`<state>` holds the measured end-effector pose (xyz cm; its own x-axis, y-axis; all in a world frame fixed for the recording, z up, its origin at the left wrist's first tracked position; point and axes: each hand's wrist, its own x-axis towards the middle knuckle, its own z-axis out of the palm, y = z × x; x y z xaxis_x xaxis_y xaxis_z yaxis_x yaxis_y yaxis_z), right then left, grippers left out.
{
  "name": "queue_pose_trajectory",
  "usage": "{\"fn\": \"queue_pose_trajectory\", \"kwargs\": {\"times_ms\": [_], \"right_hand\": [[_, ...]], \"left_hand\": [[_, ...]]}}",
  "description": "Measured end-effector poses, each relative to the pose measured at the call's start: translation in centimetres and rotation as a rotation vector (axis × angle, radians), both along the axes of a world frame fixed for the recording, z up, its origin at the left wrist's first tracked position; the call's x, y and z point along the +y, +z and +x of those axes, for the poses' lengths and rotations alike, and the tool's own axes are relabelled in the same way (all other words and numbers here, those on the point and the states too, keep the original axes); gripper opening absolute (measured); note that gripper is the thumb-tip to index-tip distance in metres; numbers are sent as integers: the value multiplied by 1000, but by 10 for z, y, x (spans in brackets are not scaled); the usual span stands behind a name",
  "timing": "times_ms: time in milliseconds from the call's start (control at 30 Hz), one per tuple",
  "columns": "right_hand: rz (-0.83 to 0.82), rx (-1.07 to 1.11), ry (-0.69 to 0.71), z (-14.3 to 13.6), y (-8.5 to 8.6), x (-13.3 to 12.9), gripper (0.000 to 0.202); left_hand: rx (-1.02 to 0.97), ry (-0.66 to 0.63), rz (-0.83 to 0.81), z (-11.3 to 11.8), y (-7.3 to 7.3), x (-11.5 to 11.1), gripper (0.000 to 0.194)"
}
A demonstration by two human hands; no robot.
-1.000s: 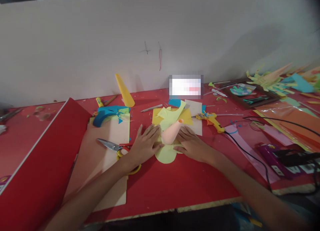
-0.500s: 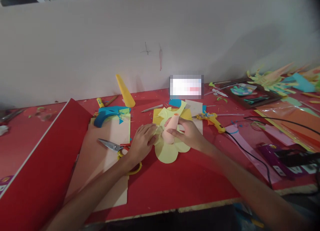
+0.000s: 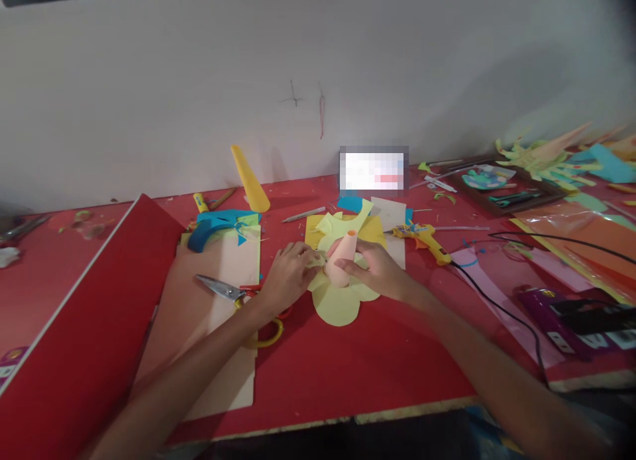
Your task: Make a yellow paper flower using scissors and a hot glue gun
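A pale peach paper cone [image 3: 342, 261] with an open, narrow top stands on a light yellow flower-shaped paper cutout [image 3: 336, 306]. My right hand [image 3: 380, 268] grips the cone from the right, thumb across its front. On the other side, my left hand [image 3: 292, 271] pinches a yellow petal edge beside the cone's base; its fingertips are partly hidden. Under my left forearm lie scissors [image 3: 221, 287] with red and yellow handles, blades pointing left. Just right of the cutout rests a yellow glue gun [image 3: 422, 238] with a black cord.
A yellow paper cone [image 3: 250, 181] stands near the wall. Peach sheets [image 3: 218, 380] lie at left beside a raised red board [image 3: 99, 314]. A pencil [image 3: 304, 215] and blue scraps are behind. At right are a dark tray [image 3: 541, 198], orange sheets [image 3: 566, 234] and a purple box [image 3: 546, 314].
My hands stay on the cone and cutout, with only slight finger movement. The whole view has shifted slightly.
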<state>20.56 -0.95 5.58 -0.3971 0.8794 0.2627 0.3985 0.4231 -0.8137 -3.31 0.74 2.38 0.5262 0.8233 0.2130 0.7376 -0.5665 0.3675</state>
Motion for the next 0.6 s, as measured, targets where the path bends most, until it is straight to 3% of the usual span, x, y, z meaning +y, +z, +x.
{"fn": "queue_pose_trajectory", "kwargs": {"times_ms": [200,367,600], "right_hand": [[-10,30,7,-1,0,-2,30],[-24,49,-10,-1,-2,-4,30],[-8,106,-50,-5,-13,-6,38]], "left_hand": [[51,166,-21,-2,-12,7,40],[26,97,-79,-2,-16,14,37],[9,77,-33,-1,-14,10,33]]}}
